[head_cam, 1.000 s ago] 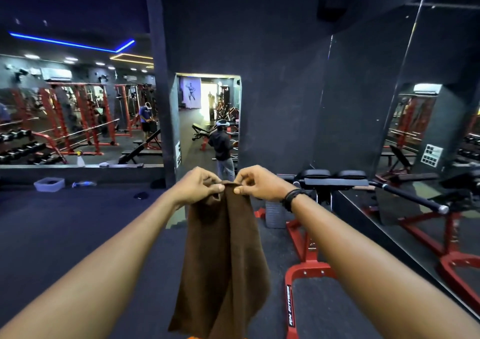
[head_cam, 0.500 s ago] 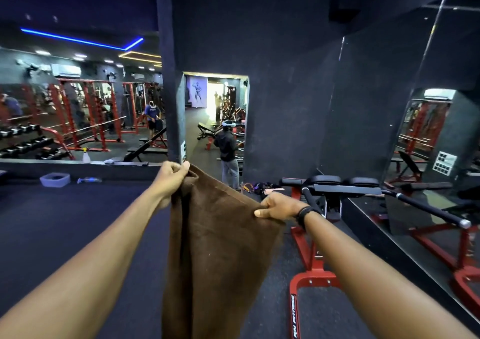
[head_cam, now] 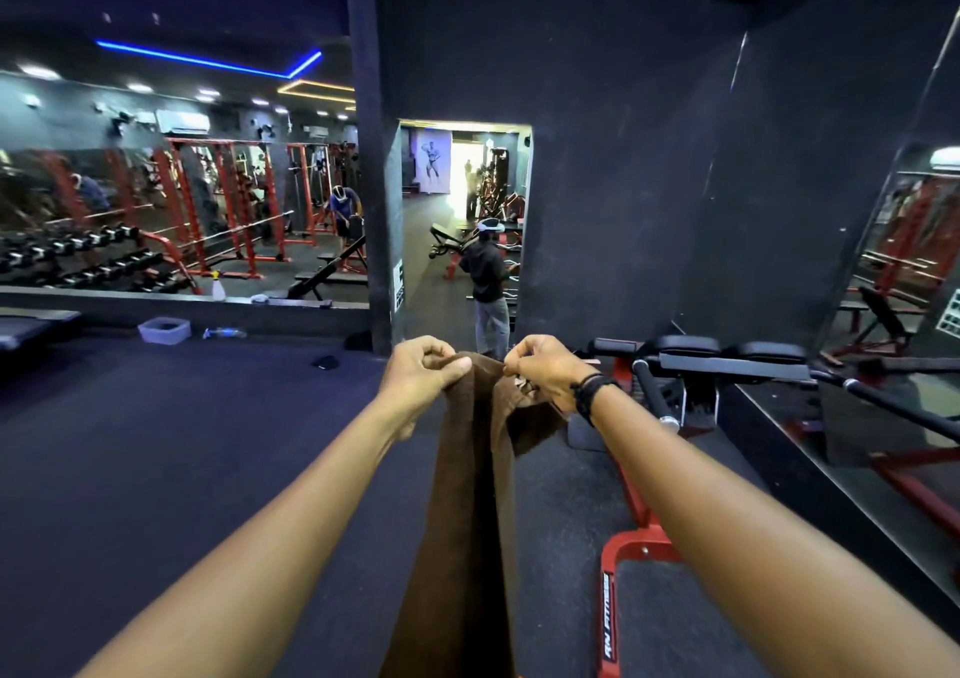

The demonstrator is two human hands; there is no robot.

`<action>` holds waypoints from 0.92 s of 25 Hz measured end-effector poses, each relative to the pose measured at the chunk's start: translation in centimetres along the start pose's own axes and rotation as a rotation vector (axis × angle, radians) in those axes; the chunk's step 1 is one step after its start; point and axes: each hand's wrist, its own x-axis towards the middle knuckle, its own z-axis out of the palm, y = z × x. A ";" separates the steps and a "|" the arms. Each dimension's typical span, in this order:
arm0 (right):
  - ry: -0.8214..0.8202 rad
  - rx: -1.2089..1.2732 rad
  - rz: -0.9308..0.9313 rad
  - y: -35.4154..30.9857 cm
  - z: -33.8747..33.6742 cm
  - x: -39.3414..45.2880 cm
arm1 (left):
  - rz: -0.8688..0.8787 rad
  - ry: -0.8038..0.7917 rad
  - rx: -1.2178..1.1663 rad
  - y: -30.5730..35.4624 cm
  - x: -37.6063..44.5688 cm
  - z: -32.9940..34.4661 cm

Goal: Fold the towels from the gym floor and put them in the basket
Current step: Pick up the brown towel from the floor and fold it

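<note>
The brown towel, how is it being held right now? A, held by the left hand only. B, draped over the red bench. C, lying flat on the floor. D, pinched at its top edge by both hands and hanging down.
D: the left hand and the right hand each pinch the top edge of the brown towel, which hangs down between the forearms, clear of the red bench.

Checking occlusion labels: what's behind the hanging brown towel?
The brown towel, pinched at its top by the left hand and right hand, hangs over dark gym floor. It covers that strip of floor and anything on it.
</note>
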 end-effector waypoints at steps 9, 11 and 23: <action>0.052 0.082 0.166 0.9 0.4 1.2 | 0.234 -0.029 0.379 0.7 -3.4 2.5; 0.037 0.116 0.199 0.8 0.5 1.1 | 0.289 0.021 0.535 0.6 -3.4 3.3; -0.318 -0.849 -0.134 4.8 -5.4 -1.1 | 0.245 0.333 0.462 2.3 0.5 -2.8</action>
